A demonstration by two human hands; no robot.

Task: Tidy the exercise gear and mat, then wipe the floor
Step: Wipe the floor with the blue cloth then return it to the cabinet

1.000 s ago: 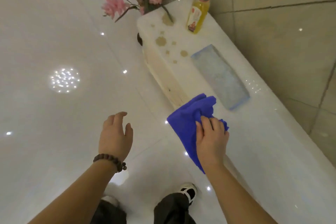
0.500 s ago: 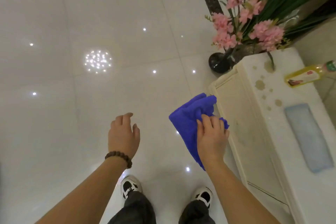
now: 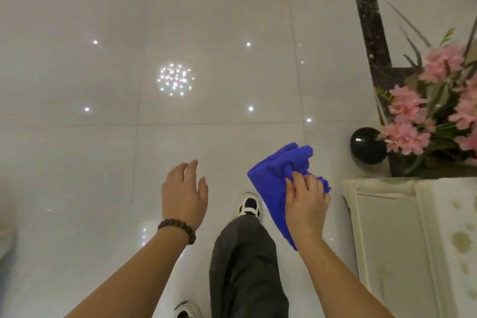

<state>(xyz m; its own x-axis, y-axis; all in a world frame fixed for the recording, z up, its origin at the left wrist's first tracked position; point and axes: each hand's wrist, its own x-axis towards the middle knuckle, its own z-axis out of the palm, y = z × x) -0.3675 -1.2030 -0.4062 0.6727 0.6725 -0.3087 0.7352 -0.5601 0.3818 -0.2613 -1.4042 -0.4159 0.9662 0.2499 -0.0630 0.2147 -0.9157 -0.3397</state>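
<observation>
My right hand (image 3: 305,205) grips a bunched blue cloth (image 3: 276,178) in the air above the glossy white tiled floor (image 3: 103,162). The cloth hangs down past my wrist. My left hand (image 3: 184,193), with a bead bracelet on the wrist, hovers beside it with relaxed fingers and holds nothing. No exercise gear or mat is in view.
A white cabinet (image 3: 387,240) with brownish stains on its top stands at the right. Behind it are pink flowers (image 3: 410,121) and a black sphere (image 3: 367,146) on the floor. A dark stone strip (image 3: 366,8) runs up the floor. My legs and shoes (image 3: 249,205) are below.
My view has swung left, away from the cabinet top towards the open floor; the bottle and pale cloth have left the view. Both hands keep their pose, and one foot has stepped forward.
</observation>
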